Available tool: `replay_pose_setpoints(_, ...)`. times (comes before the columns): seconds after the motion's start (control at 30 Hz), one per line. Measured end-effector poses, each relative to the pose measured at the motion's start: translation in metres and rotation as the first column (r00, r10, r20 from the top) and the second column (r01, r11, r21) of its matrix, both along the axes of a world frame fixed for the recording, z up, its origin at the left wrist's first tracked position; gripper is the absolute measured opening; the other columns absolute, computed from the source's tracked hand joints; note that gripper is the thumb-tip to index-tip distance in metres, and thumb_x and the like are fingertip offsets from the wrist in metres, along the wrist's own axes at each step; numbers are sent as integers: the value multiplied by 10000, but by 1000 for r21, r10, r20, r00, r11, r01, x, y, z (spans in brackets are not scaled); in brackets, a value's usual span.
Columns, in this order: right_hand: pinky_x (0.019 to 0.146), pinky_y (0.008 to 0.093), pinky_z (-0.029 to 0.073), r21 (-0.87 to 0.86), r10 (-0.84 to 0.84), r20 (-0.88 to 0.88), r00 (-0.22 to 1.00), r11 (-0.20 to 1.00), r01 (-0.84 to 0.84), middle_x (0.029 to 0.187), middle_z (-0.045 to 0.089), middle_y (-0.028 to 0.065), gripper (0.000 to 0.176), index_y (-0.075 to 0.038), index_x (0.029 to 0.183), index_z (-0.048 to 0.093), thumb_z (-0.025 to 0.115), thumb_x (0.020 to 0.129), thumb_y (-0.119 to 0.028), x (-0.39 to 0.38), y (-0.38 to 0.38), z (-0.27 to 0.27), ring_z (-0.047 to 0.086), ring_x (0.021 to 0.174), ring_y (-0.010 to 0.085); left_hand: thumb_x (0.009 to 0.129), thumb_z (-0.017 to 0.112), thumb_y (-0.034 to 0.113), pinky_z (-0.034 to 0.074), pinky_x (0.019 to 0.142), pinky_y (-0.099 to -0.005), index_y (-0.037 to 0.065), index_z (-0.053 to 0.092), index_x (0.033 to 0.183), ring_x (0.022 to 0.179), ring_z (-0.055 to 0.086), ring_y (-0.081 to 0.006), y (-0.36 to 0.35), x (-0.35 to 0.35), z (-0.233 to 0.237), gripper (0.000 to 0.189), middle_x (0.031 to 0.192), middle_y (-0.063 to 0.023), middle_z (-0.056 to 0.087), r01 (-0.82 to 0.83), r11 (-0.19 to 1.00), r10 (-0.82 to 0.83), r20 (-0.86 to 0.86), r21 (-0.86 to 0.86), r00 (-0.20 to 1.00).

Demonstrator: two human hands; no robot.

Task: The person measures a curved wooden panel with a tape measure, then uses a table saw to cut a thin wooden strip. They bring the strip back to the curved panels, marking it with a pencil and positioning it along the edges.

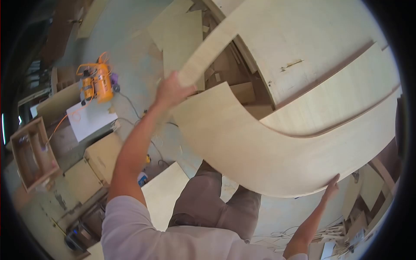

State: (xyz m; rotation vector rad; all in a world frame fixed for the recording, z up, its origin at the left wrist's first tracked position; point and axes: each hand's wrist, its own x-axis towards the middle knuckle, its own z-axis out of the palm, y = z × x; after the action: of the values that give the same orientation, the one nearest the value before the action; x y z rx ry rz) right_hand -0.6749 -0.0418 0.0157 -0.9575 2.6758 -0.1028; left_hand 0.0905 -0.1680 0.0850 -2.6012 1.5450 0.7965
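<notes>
My left hand [172, 90], slightly blurred, is closed round the near end of a long pale plywood strip [210, 52]. The strip slants up and away to the right, over the workbench edge. Just below that hand is the left end of a large curved plywood sheet [260, 151], bent into a sweep in front of my legs. My right hand [333, 186] grips the sheet's lower right edge, thumb side showing and the other fingers partly hidden. Behind it, another thin plywood piece [329, 102] lies on the bench.
A pale bench top [299, 39] fills the upper right. An orange air compressor [97, 82] stands on the left with a hose. Nearby are a wooden drawer box [34, 154], a white board [92, 121] and a cabinet box [104, 156]. Wood scraps [329, 234] litter the lower right floor.
</notes>
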Motion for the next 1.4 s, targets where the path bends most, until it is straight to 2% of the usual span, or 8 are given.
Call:
replay_pose_setpoints(0.23, 481, 446, 390, 53, 591, -258, 764, 799, -599, 551, 535, 157, 542, -9, 653, 535, 579, 1004, -420, -27, -12, 19, 481, 474, 292, 685, 854, 500, 557, 817, -444, 49, 559, 1228, 964, 697, -372, 195, -160, -12, 765, 1042, -187, 716, -415, 901, 392, -177, -123, 903)
replay_pose_setpoints(0.4, 473, 395, 409, -276, 811, 256, 525, 582, -765, 604, 563, 167, 312, -38, 713, 549, 661, 964, -185, 150, -5, 27, 544, 509, 326, 713, 856, 450, 559, 820, -429, 23, 573, 1176, 958, 712, -342, 233, -263, -12, 691, 1036, -174, 724, -684, 703, 619, -306, -195, 723)
replay_pose_setpoints(0.63, 607, 401, 568, -412, 872, 460, 166, 375, -830, 803, 678, 95, 423, -67, 1072, 611, 746, 869, -412, 351, 59, 37, 707, 692, 274, 738, 850, 470, 545, 799, -486, 10, 523, 1224, 954, 680, -424, 316, -315, -30, 744, 1015, -227, 697, -815, 574, 765, -300, -87, 570)
replay_pose_setpoints(0.8, 678, 440, 586, -106, 893, 435, 117, 180, -978, 1093, 633, 167, 933, -23, 1464, 324, 733, 790, -522, 440, 139, 47, 713, 818, 336, 748, 842, 315, 536, 836, -463, -2, 473, 1313, 1041, 660, -397, 392, -327, -42, 745, 1165, -236, 633, -759, 626, 615, -486, -179, 622)
replay_pose_setpoints(1.03, 681, 458, 584, -139, 902, 395, 176, 248, -959, 1115, 616, 204, 1027, -16, 1523, 220, 760, 763, -450, 434, 190, 27, 695, 855, 386, 757, 758, 207, 497, 942, -424, -12, 362, 1442, 1147, 565, -380, 435, -241, -59, 821, 1358, -233, 461, -643, 737, 450, -558, -209, 698)
replay_pose_setpoints(1.13, 680, 455, 585, -151, 906, 382, 183, 256, -955, 1113, 617, 205, 1048, -29, 1533, 200, 775, 753, -429, 431, 200, 18, 695, 868, 383, 776, 725, 196, 434, 1040, -426, -8, 363, 1444, 1236, 499, -377, 405, -191, -70, 786, 1365, -237, 454, -239, 837, -68, -526, -492, 848)
replay_pose_setpoints(1.23, 677, 449, 586, -142, 912, 368, 181, 248, -958, 1110, 618, 201, 1072, -44, 1544, 183, 787, 744, -424, 431, 198, 18, 696, 878, 375, 799, 690, 185, 385, 1098, -438, -16, 357, 1444, 1288, 460, -394, 385, -160, -94, 754, 1381, -246, 446, -428, 816, 14, -726, -390, 687)
replay_pose_setpoints(1.4, 698, 468, 583, -214, 931, 337, 139, 219, -952, 1163, 627, 217, 1108, -51, 1559, 151, 789, 722, -398, 421, 210, 14, 697, 878, 391, 874, 712, 412, 359, 1127, -470, -66, 277, 1483, 1355, 404, -433, 315, -132, -78, 888, 1445, -307, 383, -511, 742, 233, -547, -434, 804)
